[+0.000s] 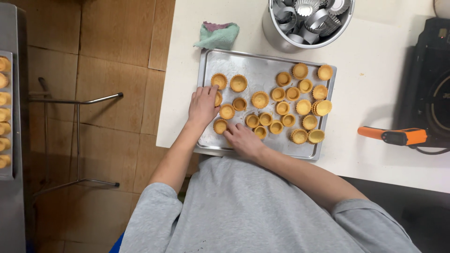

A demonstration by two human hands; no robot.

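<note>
Baking tray (211, 63) on table (375, 103), directly before person. Tart shells (281, 107) spread across tray, denser toward right half. Left hand (202, 107) at tray's left edge, touching one shell (218, 99). Right hand (243, 140) at near edge, beside another shell (220, 126). Cloth (217, 35) behind tray's left corner. Bucket of moulds (307, 21) behind tray. Thermometer gun (393, 136) right of tray. Rack (5, 112) far left.

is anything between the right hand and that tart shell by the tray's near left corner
Nothing visible. The right hand lies on the baking tray with its fingertips right at the near-left tart shell. The left hand covers a different shell just beyond it.
</note>
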